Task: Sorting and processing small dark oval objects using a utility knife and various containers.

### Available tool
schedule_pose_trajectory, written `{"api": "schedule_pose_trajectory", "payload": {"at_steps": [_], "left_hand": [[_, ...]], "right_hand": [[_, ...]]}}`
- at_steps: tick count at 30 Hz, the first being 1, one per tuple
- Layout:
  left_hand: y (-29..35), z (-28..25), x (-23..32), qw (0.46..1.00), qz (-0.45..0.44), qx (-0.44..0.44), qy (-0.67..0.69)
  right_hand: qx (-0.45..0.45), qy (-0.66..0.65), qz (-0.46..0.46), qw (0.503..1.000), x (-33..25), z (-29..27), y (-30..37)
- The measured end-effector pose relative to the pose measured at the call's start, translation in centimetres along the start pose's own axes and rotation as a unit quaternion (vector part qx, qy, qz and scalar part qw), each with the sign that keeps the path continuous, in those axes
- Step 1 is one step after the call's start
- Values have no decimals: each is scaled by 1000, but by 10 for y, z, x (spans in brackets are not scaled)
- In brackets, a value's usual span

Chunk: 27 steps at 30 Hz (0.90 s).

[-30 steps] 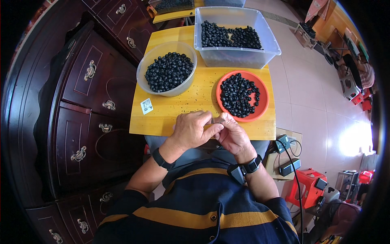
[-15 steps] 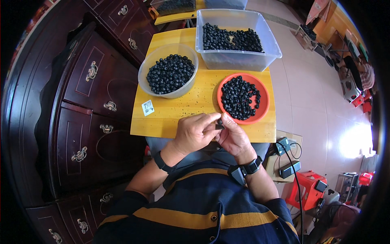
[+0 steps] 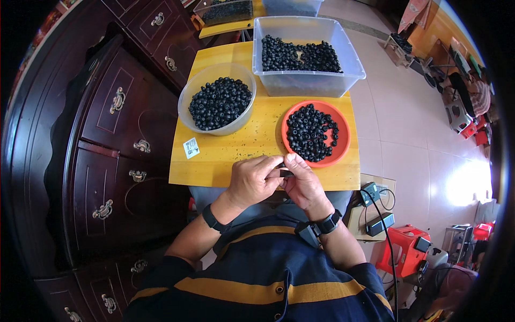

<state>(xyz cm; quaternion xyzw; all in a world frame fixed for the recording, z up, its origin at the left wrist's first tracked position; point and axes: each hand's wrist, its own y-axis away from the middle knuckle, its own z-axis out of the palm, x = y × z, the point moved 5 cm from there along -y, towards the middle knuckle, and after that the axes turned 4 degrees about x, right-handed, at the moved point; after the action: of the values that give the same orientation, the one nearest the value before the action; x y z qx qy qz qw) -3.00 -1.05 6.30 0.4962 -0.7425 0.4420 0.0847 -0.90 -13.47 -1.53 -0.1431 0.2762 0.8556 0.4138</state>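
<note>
Both of my hands meet above the near edge of the yellow table, just short of the red plate (image 3: 345, 145). My right hand (image 3: 306, 185) is closed, its thumb and fingers pinching a small black part (image 3: 287, 173). Against it, my left hand (image 3: 251, 181) has thumb and index finger pinched; what they grip is too small and covered to name. On the red plate lie many loose black ring-shaped parts (image 3: 308, 131), with bare patches at its right side. More of these black parts (image 3: 221, 104) fill a round clear tub (image 3: 185, 115) at the left.
A large clear bin (image 3: 311, 85) with black parts stands at the table's back right. A white label (image 3: 191, 148) and dark crumbs lie on the yellow table (image 3: 214, 166). Dark wooden cabinets (image 3: 115, 134) line the left. At the right are a black cable, adapters and a red stool (image 3: 399, 244).
The view has shifted slightly, so the table and its containers appear a little left and lower. My hands stay together, with the fingers slightly re-angled around the small black part.
</note>
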Motion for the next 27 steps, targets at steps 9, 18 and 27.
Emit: {"api": "schedule_pose_trajectory", "payload": {"at_steps": [9,18,27], "left_hand": [[0,-7,7,994,83,33,-67],[1,-2,-5,999,-36,-11,16],[-50,-95,-62,966,-108,164,-168]], "right_hand": [[33,-38,21,999,1,6,2],[4,-24,36,999,8,-5,-2],[-87,158,10,983,-8,14,18]]}}
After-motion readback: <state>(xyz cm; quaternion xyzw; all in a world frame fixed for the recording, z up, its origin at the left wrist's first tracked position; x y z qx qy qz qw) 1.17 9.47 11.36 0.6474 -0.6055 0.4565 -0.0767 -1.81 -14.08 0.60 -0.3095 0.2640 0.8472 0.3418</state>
